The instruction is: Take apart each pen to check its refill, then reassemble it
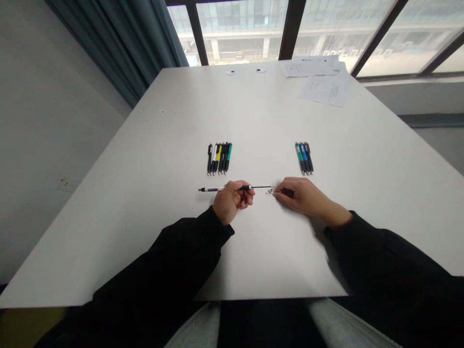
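At the upper left of the frame, a dark blue-grey curtain (119,43) hangs in soft vertical folds beside the smooth, matt white table (137,193). Just left of the frame's centre lies a row of slim pens (219,155), side by side, black, white, yellow and green, with dark grips and shiny metal-looking tips. Just below it, the left hand (230,200) grasps a white-and-black pen (213,189) level, thumb over the barrel. From the barrel's right end a thin, straight, dark refill (261,186) sticks out at mid-frame. The step in hand looks like working with the refill at the opened end; whether it is going in or out I cannot tell. The next move seems to call for a steady barrel and a fine pinch. Right of the refill, small pale pieces (269,192) sit by the bent fingertips of the right hand (299,193); whether it grips one I cannot tell. Above that hand stands a shorter row of green, blue and black pens (303,155). Flat printed sheets (322,89) overlap at the upper right.
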Demonstrator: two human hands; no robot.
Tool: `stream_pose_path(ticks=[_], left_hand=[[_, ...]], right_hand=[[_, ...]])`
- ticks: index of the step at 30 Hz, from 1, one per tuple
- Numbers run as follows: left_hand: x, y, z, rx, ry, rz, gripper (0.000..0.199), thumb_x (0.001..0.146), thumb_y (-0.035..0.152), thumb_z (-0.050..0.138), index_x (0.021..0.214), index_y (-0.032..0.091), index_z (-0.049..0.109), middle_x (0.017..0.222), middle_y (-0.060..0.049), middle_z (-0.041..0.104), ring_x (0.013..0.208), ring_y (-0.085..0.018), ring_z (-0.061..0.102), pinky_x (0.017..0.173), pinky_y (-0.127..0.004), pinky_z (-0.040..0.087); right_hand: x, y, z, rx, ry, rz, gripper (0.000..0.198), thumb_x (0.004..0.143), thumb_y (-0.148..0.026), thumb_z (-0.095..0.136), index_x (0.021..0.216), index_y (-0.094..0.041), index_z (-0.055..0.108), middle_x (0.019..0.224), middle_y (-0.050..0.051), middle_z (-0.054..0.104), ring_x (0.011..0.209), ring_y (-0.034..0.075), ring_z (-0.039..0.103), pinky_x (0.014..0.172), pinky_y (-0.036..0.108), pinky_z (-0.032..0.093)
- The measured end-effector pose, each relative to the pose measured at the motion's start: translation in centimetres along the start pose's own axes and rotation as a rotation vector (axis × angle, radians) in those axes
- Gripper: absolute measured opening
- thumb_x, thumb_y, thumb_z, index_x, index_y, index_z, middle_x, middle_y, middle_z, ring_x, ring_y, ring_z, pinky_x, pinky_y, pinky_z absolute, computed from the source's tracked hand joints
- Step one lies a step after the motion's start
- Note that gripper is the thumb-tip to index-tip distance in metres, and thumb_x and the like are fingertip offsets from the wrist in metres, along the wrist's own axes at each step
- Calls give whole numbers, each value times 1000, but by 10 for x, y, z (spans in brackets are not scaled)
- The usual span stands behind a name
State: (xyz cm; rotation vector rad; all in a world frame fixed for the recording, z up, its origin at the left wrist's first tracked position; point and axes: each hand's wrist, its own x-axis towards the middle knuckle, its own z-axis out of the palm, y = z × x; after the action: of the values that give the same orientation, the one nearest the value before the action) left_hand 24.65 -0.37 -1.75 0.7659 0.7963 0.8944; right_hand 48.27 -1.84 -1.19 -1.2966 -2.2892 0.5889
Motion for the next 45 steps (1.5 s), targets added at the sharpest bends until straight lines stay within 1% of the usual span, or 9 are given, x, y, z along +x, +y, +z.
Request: stream_pose_path(ticks=[4, 15, 18, 22, 26, 29, 32, 39, 45], left_hand=[[1, 0, -1, -8, -23, 3, 28, 70, 38, 54, 64, 13, 63, 54, -5, 59, 43, -10, 46, 41, -20, 23], [0, 0, -1, 1, -21, -8, 28, 70, 38, 54, 64, 13, 63, 54, -5, 59, 43, -10, 46, 41, -21, 24], [-1, 0, 0, 17, -19, -4, 28, 70, 39, 54, 63, 13, 63, 54, -5, 59, 44, -10, 47, 42, -21, 23], [-2, -1, 0, 97, -42, 5, 32, 72, 41, 53, 65, 12, 65, 53, -6, 59, 44, -11, 45, 43, -22, 24], [-3, -2, 2, 168, -64, 6, 35, 73, 43, 53, 68, 11, 67, 55, -7, 61, 44, -10, 45, 44, -23, 25], [-4, -1, 3, 186, -83, -5, 35, 74, 43, 54, 69, 11, 67, 53, -7, 61, 42, -9, 43, 44, -23, 25], [-4, 0, 3, 190, -94, -3, 35, 74, 43, 55, 69, 11, 67, 53, -7, 61, 41, -9, 44, 43, -23, 25], [-3, 0, 2, 191, -88, -15, 34, 74, 43, 55, 69, 11, 67, 53, -6, 61, 42, -9, 44, 43, -23, 26], [-1, -2, -3, 143, -35, -6, 34, 74, 43, 54, 68, 12, 65, 56, -6, 61, 42, -9, 44, 42, -22, 26]], right_hand=[[0, 0, 0, -9, -10, -4, 14, 89, -24, 62, 89, -15, 72, 77, 6, 68, 66, 15, 58, 64, 28, 43], [1, 0, -1, -15, 4, -4, 11, 87, -21, 61, 89, -16, 71, 78, 7, 68, 66, 16, 58, 65, 29, 44], [0, -1, -2, 23, 42, 8, 11, 88, -22, 61, 87, -16, 70, 76, 6, 67, 65, 15, 57, 63, 29, 43], [-5, -11, -7, 202, 155, 54, 19, 96, -30, 54, 91, -18, 68, 75, 4, 66, 62, 14, 54, 57, 27, 41], [-10, -22, -10, 256, 197, -52, 17, 96, -32, 56, 101, -20, 68, 85, 6, 68, 67, 15, 58, 60, 29, 44], [-10, -25, -8, 247, 221, -86, 11, 92, -29, 62, 97, -21, 68, 79, 4, 65, 62, 14, 54, 57, 29, 43], [-9, -25, -6, 237, 207, -78, 9, 92, -27, 62, 90, -21, 68, 75, 3, 63, 60, 13, 53, 54, 28, 42], [-9, -27, -7, 227, 151, -101, 8, 92, -27, 61, 92, -21, 67, 76, 3, 63, 61, 14, 54, 57, 29, 45], [-12, -7, -23, 162, 119, -34, 7, 91, -26, 61, 89, -20, 64, 80, 3, 62, 63, 14, 52, 56, 29, 42]])
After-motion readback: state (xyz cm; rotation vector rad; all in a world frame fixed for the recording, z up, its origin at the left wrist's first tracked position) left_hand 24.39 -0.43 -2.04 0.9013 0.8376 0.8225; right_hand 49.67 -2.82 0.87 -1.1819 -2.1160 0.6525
